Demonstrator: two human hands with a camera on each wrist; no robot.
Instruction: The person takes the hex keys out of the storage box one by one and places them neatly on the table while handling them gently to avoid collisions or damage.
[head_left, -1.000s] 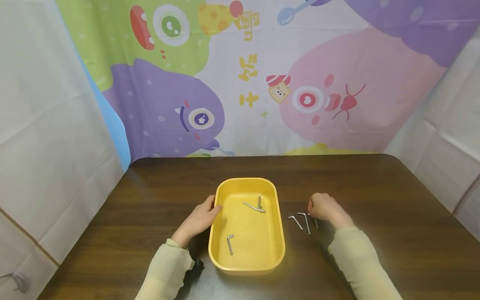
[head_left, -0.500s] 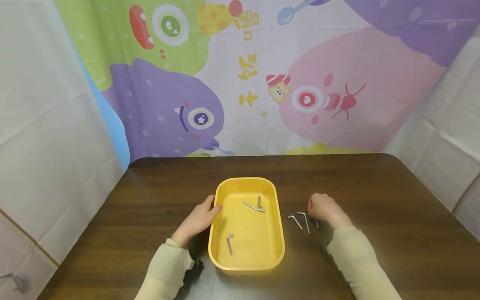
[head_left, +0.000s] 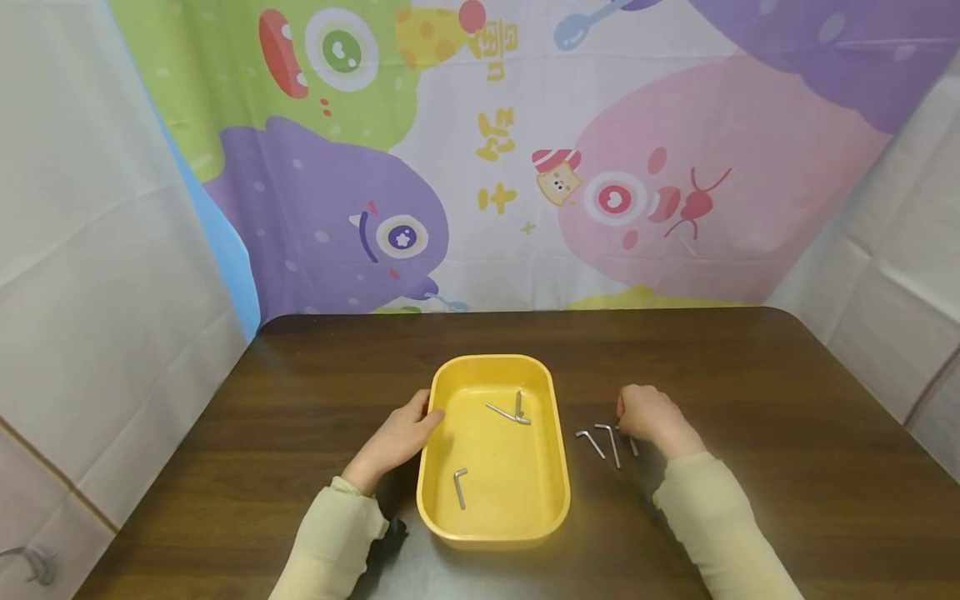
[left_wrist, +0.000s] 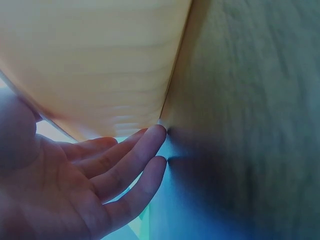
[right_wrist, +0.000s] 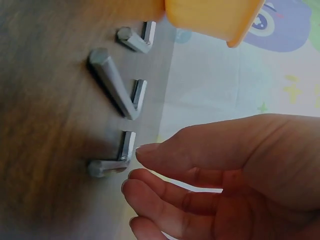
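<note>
Surface edges: the dark wooden surface (head_left: 750, 375) ends at the backdrop behind the tray and at rounded far corners on both sides; its near edge is cut off below the sleeves.
Open room: bare wood lies beyond the yellow tray (head_left: 492, 371), left of the left hand and right of the right hand.
Left hand (head_left: 397, 437): rests against the tray's left rim with fingers straight and relaxed, fingertips (left_wrist: 159, 131) touching the tray wall where it meets the surface.
Right hand (head_left: 649, 414): hovers just above the nearest hex key (right_wrist: 116, 159), fingers loosely curled with thumb and forefinger apart, holding nothing.
Keys on the surface: three lie in a row between tray and right hand: the nearest hex key by the fingertips, a longer key (head_left: 611, 442) in the middle, a short key (head_left: 589, 442) closest to the tray, all apart from each other.
Keys in the tray: two crossed keys (head_left: 512, 411) near the far right, one single key (head_left: 459, 486) near the front left.
In the way: the tray's right wall stands between the loose keys and the tray floor.
Hard to make out: the left wrist view is blurred; the right hand covers most of the nearest key in the head view.
Around: a cartoon-printed cloth backdrop (head_left: 525, 150) and white sheets at the sides.
</note>
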